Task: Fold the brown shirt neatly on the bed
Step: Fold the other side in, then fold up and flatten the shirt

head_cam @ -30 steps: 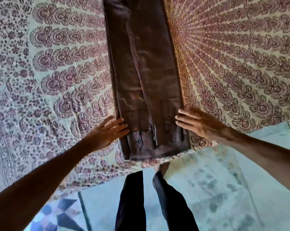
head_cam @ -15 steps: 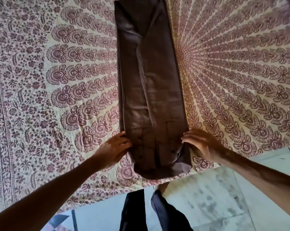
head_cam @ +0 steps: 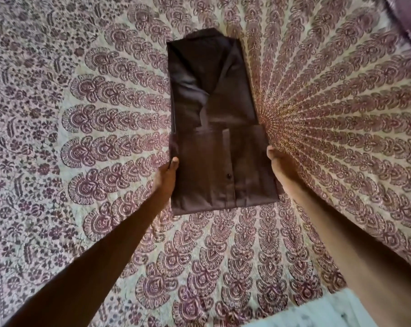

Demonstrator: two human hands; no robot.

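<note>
Looks like you're mid cross-fold: left hand (head_cam: pixel 165 179) pinches the lower left edge, thumb on top, of the shirt (head_cam: pixel 214 114), a narrow strip at frame centre on the bed (head_cam: pixel 81 208). Right hand (head_cam: pixel 281 169) is against the lower right edge, fingers hidden, grip can't tell. Next: fold toward the collar, edges square.

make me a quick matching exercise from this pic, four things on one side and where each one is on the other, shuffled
1 shirt
2 left hand
3 right hand
4 floor

a bottom right corner
b at the shirt's right edge
c middle of the bedspread
d at the shirt's left edge

Pairs: 1-c, 2-d, 3-b, 4-a
</note>
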